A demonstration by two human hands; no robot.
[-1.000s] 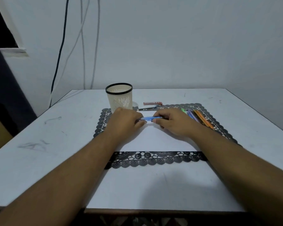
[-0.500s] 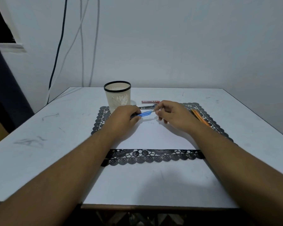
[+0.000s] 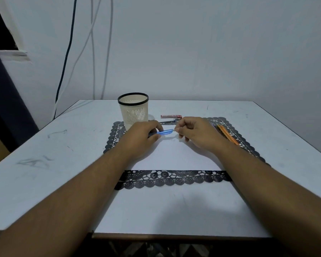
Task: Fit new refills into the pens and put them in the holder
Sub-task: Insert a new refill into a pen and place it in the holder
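Bare counter (image 3: 165, 210) fills the lower frame up to the black lace mat (image 3: 174, 178). At centre, left hand (image 3: 141, 134) grips the blue pen (image 3: 165, 132) — right hand (image 3: 195, 132) fingers pinch its tip. Beyond, holder (image 3: 133, 110) stands upper-centre on the mat's far-left edge.

We see a white table (image 3: 44, 145), scuffed with grey marks toward 9 o'clock. A black lace-edged mat (image 3: 174, 178) with a white middle lies at its centre. At 12 o'clock, past the mat's far edge, a small red box (image 3: 170, 116) rests on the bare top. A cream mesh holder (image 3: 133, 112) with a black rim stands upright at 11 o'clock, at the mat's far left corner.
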